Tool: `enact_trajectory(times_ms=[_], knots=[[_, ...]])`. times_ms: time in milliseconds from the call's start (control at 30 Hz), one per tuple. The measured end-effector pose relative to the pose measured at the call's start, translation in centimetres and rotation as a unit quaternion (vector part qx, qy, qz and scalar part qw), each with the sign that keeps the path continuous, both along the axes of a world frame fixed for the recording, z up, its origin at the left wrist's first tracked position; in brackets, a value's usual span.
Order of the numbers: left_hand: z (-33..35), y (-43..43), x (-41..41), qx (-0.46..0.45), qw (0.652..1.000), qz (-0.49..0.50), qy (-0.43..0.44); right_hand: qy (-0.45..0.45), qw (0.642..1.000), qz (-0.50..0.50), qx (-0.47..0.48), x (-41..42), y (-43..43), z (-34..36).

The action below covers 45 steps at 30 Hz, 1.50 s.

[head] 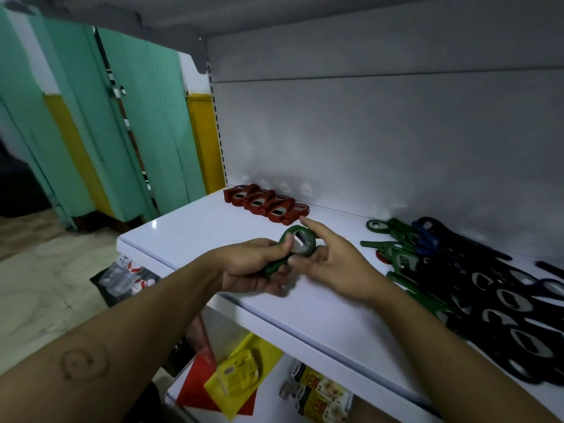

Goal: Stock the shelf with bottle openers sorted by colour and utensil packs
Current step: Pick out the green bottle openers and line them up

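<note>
While a green bottle opener (294, 229) is held just above the white shelf (320, 315), its handle is gripped by the left hand (253, 267), with the fingers curled round it. Its round head is pinched by the thumb and curled fingers of the right hand (338, 267); the index finger is extended. Behind the held opener, a row of red bottle openers (265, 206) is laid near the back panel. To its right, a mixed pile of green, blue and black openers (457, 276) is spread. Below it, a yellow pack (241, 377) is seen on a lower level.
</note>
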State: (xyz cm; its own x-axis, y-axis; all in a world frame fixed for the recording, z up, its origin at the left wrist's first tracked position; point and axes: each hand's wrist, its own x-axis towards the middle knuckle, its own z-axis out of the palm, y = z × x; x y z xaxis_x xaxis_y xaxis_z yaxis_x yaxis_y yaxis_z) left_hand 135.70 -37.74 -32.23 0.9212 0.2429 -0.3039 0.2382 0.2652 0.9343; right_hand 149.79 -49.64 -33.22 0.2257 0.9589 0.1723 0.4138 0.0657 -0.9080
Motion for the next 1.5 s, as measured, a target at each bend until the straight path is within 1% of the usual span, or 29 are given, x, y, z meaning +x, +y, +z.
enact_trajectory(times_ms=[67,133,200,267,333,400,467,500,533,567,600,633,667,700,833,900,967,1067,1167,1233,1333,1400,1433,1500], knots=[[0.3,0.7,-1.2,-0.033,0.998,-0.051,-0.010,0.097,0.995,-0.015,0.014,-0.3,0.4,0.4],[0.5,1.2,-2.0,-0.031,0.996,-0.086,-0.011,0.142,0.989,-0.033,0.002,-0.8,1.1,0.9],[0.8,1.6,-2.5,-0.009,0.995,-0.095,-0.006,0.175,0.984,-0.038,-0.004,-1.3,2.0,1.3],[0.8,2.0,-3.0,0.060,0.996,-0.070,0.015,0.192,0.981,-0.039,0.002,-1.9,2.9,1.4],[0.8,2.4,-3.6,0.143,0.988,-0.028,0.043,0.177,0.983,-0.049,0.008,-2.8,4.0,1.2],[1.0,2.9,-4.3,0.211,0.975,0.010,0.063,0.163,0.984,-0.070,0.015,-3.8,5.4,1.0],[1.1,3.9,-4.8,0.289,0.951,0.064,0.087,0.155,0.983,-0.095,0.017,-4.7,7.1,1.0],[1.1,4.5,-5.0,0.351,0.925,0.099,0.105,0.156,0.982,-0.107,0.015,-5.1,8.0,0.9],[1.0,5.1,-5.2,0.439,0.880,0.123,0.130,0.160,0.980,-0.118,0.012,-5.4,8.9,0.9],[0.8,5.7,-5.5,0.544,0.813,0.135,0.159,0.163,0.978,-0.130,0.006,-5.7,9.9,0.7],[0.6,6.2,-5.7,0.634,0.738,0.135,0.186,0.167,0.976,-0.141,-0.001,-6.0,10.8,0.5],[0.2,6.7,-6.0,0.693,0.678,0.133,0.204,0.171,0.974,-0.150,-0.010,-6.2,11.7,0.3],[-0.2,7.1,-6.1,0.724,0.643,0.130,0.216,0.179,0.971,-0.156,-0.018,-6.5,12.6,0.1],[-0.6,7.6,-6.2,0.736,0.625,0.129,0.227,0.187,0.969,-0.161,-0.023,-6.7,13.5,-0.2],[-2.0,10.5,-6.2,0.726,0.611,0.144,0.280,0.215,0.961,-0.167,-0.048,-7.3,17.1,-0.6],[-2.7,11.9,-5.8,0.727,0.597,0.154,0.303,0.214,0.961,-0.169,-0.055,-7.4,18.8,-0.6],[-3.2,12.7,-5.3,0.735,0.581,0.157,0.313,0.197,0.963,-0.173,-0.058,-7.5,20.1,-1.0],[-3.6,13.4,-4.9,0.741,0.575,0.152,0.312,0.155,0.968,-0.189,-0.053,-7.4,21.3,-2.3],[-3.2,14.2,-4.7,0.763,0.549,0.126,0.318,0.130,0.971,-0.193,-0.052,-7.0,21.7,-2.7],[-2.9,14.6,-4.5,0.762,0.551,0.114,0.320,0.108,0.974,-0.193,-0.054,-6.7,21.8,-2.9],[-2.8,15.1,-4.2,0.741,0.572,0.104,0.336,0.029,0.977,-0.210,-0.034,-7.2,21.8,-3.5],[-2.7,15.8,-4.0,0.721,0.580,0.104,0.365,-0.041,0.973,-0.225,-0.015,-7.8,21.3,-3.6],[-2.6,16.4,-3.9,0.712,0.581,0.107,0.380,-0.105,0.969,-0.225,-0.011,-8.1,21.0,-3.6],[-2.5,17.6,-3.6,0.694,0.587,0.119,0.401,-0.255,0.949,-0.187,-0.017,-8.3,20.1,-3.5]])
